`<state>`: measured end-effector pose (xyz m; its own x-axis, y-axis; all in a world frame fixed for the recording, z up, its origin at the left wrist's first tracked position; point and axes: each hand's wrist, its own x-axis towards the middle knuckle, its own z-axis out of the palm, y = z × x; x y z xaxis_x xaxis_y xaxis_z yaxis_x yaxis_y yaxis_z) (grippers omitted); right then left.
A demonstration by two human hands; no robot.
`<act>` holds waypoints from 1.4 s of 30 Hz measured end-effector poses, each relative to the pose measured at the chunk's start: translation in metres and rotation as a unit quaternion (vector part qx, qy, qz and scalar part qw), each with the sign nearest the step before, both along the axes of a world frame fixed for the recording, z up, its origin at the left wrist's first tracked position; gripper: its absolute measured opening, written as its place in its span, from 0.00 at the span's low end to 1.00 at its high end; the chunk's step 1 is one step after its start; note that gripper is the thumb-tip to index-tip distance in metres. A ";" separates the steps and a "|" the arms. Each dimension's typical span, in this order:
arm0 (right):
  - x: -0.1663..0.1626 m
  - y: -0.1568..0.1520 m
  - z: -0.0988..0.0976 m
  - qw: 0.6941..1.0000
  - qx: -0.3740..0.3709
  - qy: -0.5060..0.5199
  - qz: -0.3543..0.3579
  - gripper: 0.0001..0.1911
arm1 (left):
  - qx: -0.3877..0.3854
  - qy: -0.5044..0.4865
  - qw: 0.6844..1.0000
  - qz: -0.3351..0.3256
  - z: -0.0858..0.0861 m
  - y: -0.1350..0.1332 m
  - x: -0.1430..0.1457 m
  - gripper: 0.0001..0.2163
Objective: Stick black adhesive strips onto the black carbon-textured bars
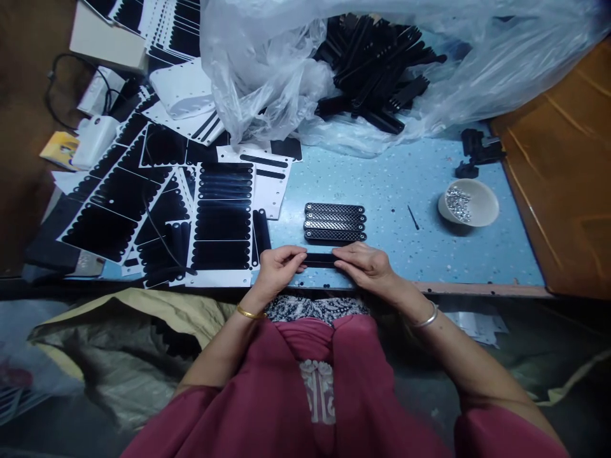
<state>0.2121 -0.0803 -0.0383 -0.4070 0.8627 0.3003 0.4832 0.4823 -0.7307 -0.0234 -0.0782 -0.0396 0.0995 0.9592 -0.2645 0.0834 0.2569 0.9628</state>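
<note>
A narrow black bar (319,260) lies crosswise between my two hands, close to the table's front edge. My left hand (281,267) pinches its left end with thumb and fingers. At the other end, my right hand (365,264) grips it the same way. Just beyond the bar sits a neat row of several black textured bars (335,222) with a silver fastener at each end. Left of my left hand are sheets of black strip stickers (222,216) on white backing, with a couple of loose black strips (261,232) beside them.
A clear plastic bag (272,83) at the back holds a heap of black plastic parts (377,63). A white bowl (482,202) of small silver fasteners stands at right, near a thin dark pin (413,217) and a black clamp-like piece (480,151). A brown panel (563,159) borders the right side.
</note>
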 end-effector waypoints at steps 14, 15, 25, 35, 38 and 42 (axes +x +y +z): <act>0.023 -0.024 -0.006 0.993 0.046 -0.017 -0.104 0.16 | 0.003 0.004 1.000 0.003 0.003 0.001 -0.001 0.14; 0.029 -0.028 -0.006 0.990 0.045 -0.024 -0.130 0.16 | 0.003 0.004 1.000 0.002 0.002 0.001 -0.001 0.13; 0.033 -0.031 0.021 0.980 0.062 -0.020 -0.187 0.13 | 0.138 0.121 0.983 -0.004 0.011 -0.008 -0.003 0.14; -0.060 0.143 0.058 0.976 0.077 -0.201 -0.026 0.08 | 0.367 0.413 0.829 -0.092 0.044 0.081 -0.051 0.11; -0.112 0.203 0.050 0.950 0.004 -0.313 0.007 0.08 | 0.347 0.497 0.784 -0.134 0.040 0.107 -0.065 0.15; -0.160 0.241 0.033 0.942 -0.011 -0.337 0.008 0.21 | 0.278 0.562 0.773 -0.100 0.025 0.114 -0.090 0.20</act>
<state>0.0521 0.1611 -0.0056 -0.5122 0.8575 -0.0486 0.8330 0.4822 -0.2713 -0.1129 0.0361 -0.0149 0.2671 0.9510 0.1554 0.9317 -0.2961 0.2102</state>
